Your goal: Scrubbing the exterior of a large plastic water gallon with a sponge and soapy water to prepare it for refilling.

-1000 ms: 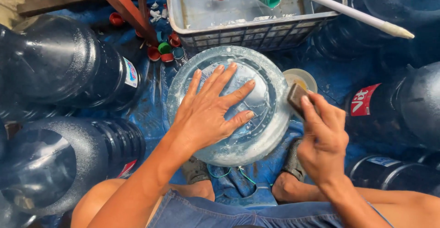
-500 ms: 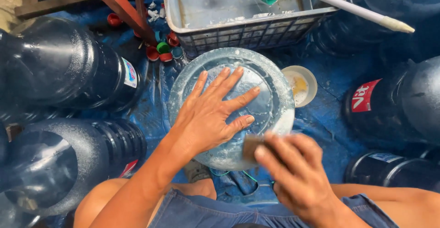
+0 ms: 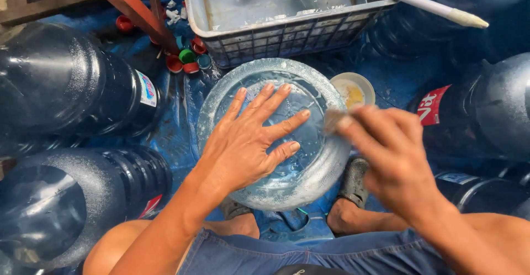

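The soapy water jug (image 3: 309, 181) stands bottom-up between my knees. My left hand (image 3: 248, 142) lies flat on it, fingers spread wide. My right hand (image 3: 392, 153) pinches a scrub pad (image 3: 333, 121) at the jug's right rim. Just beyond sit a small bowl (image 3: 353, 90) and a grey crate (image 3: 287, 37).

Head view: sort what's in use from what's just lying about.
In use:
left hand flat on the soapy bottle base
right hand holding a scrub pad

Lying about:
other bottles
loose caps
white crate
small bowl
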